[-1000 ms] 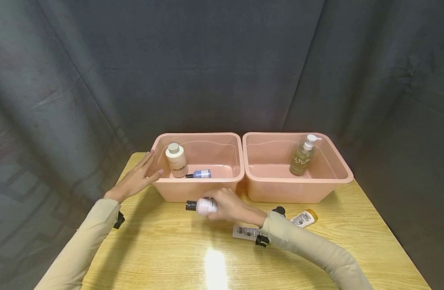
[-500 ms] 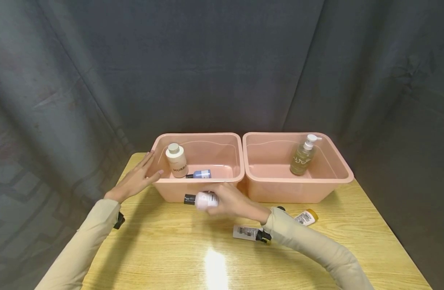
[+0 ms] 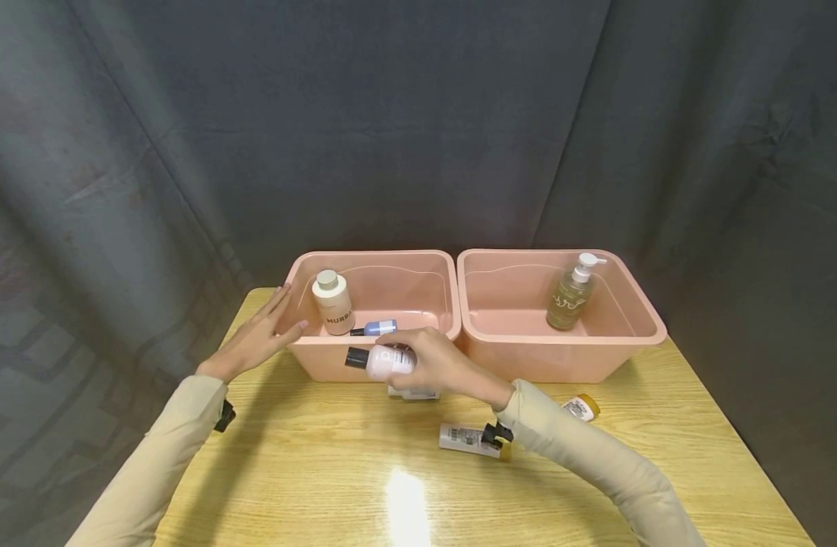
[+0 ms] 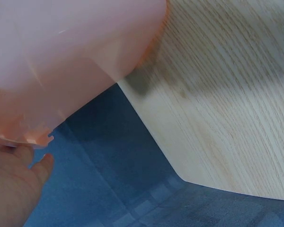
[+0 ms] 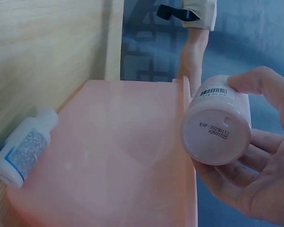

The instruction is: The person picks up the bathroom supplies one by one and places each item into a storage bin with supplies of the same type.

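Observation:
My right hand (image 3: 440, 366) grips a pale pink bottle (image 3: 386, 363) with a black cap, held sideways before the front wall of the left pink bin (image 3: 330, 365). In the right wrist view the bottle's printed base (image 5: 215, 135) faces the camera, with thumb and fingers around its body. My left hand (image 3: 253, 342) rests at that bin's left rim, fingers stretched out. Inside this bin, a white bottle (image 3: 335, 308) stands upright and a small blue bottle (image 3: 380, 328) with a dark cap lies on its side.
A green pump bottle (image 3: 567, 302) stands in the right pink bin (image 3: 555, 358). On the wooden table (image 3: 309, 471) lie a white bottle (image 5: 23, 153) by the left bin's front wall, a white tube (image 3: 468, 438) with a yellow cap, and another yellow-capped container (image 3: 581, 408) partly behind my sleeve.
My right hand has lifted the pink bottle from low over the table towards the left bin's front rim, uncovering a white bottle lying beneath. My left hand has stayed put.

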A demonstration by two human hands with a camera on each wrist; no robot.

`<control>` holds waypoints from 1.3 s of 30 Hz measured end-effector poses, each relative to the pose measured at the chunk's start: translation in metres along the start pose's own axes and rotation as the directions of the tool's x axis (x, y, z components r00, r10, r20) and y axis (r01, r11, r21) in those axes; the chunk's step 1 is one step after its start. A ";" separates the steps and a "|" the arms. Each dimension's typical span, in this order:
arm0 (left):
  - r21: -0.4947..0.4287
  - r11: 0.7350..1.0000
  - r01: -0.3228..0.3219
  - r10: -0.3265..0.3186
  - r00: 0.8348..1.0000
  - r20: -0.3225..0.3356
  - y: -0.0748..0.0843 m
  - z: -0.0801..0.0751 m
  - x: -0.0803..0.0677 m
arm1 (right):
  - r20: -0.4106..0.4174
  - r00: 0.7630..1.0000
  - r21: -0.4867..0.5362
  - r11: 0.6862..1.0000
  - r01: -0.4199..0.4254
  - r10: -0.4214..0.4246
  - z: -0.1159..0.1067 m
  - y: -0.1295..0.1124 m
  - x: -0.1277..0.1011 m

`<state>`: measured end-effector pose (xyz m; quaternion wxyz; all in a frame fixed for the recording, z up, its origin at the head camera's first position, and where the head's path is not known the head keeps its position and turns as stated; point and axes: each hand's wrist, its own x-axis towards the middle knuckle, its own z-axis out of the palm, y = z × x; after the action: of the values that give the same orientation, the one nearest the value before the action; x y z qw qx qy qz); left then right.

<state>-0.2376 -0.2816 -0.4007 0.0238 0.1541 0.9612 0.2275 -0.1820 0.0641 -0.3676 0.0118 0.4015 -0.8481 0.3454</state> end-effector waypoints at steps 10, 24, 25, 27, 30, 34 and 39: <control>0.004 1.000 -0.003 0.003 1.000 -0.005 -0.001 0.001 -0.001 | -0.020 1.000 0.052 0.999 -0.011 0.012 -0.009 0.001 0.006; 0.009 1.000 -0.021 0.021 1.000 -0.004 -0.001 0.000 0.000 | -0.091 0.990 0.130 0.987 -0.099 0.111 -0.023 0.011 0.020; 0.008 1.000 -0.021 0.021 1.000 -0.003 -0.001 0.000 0.000 | -0.098 0.988 0.141 0.985 -0.103 0.117 -0.024 0.012 0.021; 0.009 1.000 -0.021 0.021 1.000 -0.001 -0.001 -0.001 0.000 | -0.107 0.986 0.156 0.982 -0.110 0.128 -0.025 0.015 0.024; 0.010 1.000 -0.021 0.020 1.000 0.005 -0.001 -0.001 0.000 | -0.117 0.983 0.179 0.976 -0.123 0.145 -0.027 0.017 0.028; 0.013 1.000 -0.024 0.024 1.000 0.007 0.000 -0.002 0.001 | -0.125 0.977 0.195 0.970 -0.146 0.172 -0.029 0.019 0.033; 0.011 1.000 -0.021 0.021 1.000 0.007 0.000 -0.002 0.001 | -0.127 0.970 0.192 0.965 -0.180 0.207 -0.029 0.023 0.039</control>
<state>-0.2385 -0.2820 -0.3991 0.0237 0.1652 0.9606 0.2221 -0.2315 0.0653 -0.3472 0.0040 0.2895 -0.8458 0.4482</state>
